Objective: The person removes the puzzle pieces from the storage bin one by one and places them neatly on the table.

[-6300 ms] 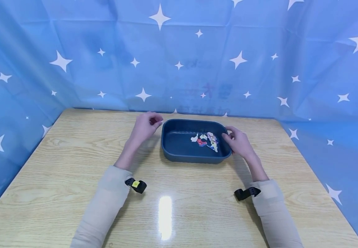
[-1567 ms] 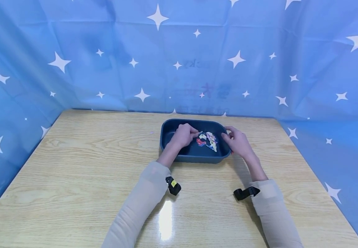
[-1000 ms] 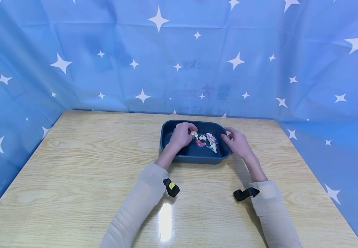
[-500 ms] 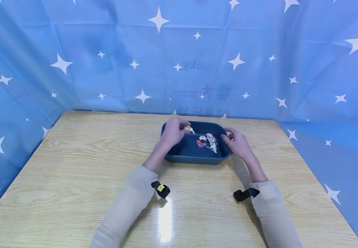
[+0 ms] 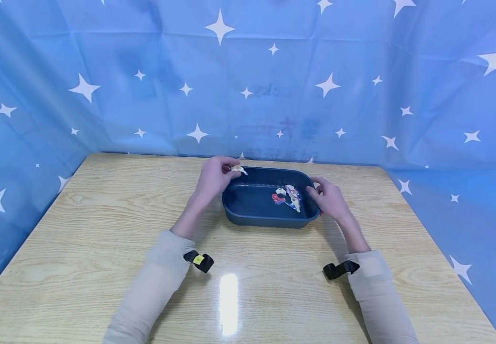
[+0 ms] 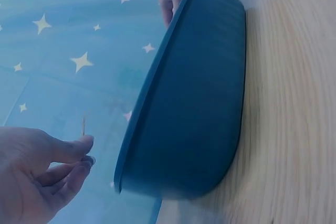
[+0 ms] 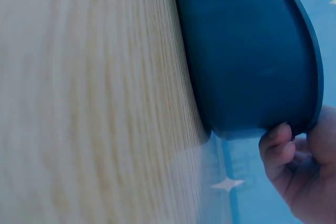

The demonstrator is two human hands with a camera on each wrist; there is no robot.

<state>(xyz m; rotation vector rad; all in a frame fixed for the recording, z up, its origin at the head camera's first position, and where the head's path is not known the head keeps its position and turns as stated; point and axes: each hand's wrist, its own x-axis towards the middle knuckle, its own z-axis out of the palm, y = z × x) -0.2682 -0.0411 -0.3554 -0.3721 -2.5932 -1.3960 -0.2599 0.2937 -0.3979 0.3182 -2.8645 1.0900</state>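
Observation:
My left hand (image 5: 215,177) pinches a small, flat, cream-coloured cut-out piece (image 5: 239,169) between thumb and fingers, just over the left end of a dark blue oblong bin (image 5: 269,222). In the left wrist view the piece appears edge-on as a thin sliver (image 6: 84,125) at the fingertips, apart from the bin's rim. At the bin's right end my right hand (image 5: 330,198) grips the rim, thumb inside and fingers outside against the wall. Inside the bin, toward the right, lie a red and blue piece (image 5: 278,199), a small whitish piece (image 5: 280,191) and larger patterned pieces (image 5: 293,196).
The bin stands near the back of a light wooden table (image 5: 102,229). Behind the table hangs a blue curtain with white stars (image 5: 248,62). A spot of red (image 5: 321,213) shows under the right hand by the bin's outer wall.
Reaching into the bin earlier, my left hand has picked up the cream cut-out piece and carried it left to the bin's left rim. My right hand has stayed on the right end.

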